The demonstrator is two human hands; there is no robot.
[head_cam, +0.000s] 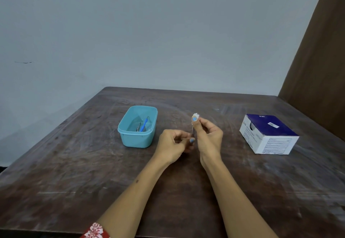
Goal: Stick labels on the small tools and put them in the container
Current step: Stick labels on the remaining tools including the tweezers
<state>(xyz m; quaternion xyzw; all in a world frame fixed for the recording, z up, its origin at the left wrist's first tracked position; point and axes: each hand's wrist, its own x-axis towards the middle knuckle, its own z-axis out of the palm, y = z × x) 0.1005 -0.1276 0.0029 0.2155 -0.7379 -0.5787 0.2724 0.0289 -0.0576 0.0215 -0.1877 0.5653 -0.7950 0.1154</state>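
Small tool (pixel 193 132) held upright above table (pixel 78 172) centre, right of teal container (pixel 130 138); left hand (pixel 172 145) pinches lower end, right hand (pixel 209 135) pinches white label (pixel 196 115) at top; tool likely light, thin, stiff; grip shaft, avoid sticky label face

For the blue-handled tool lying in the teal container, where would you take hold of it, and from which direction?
Grip the blue-handled tool by its blue handle, coming straight down through the open top of the teal container. The tool leans along the inside with its thin metal tip toward the far wall, and the walls block a sideways approach. Other small metal tools lie close beside it, so a narrow fingertip pinch probably suits best.
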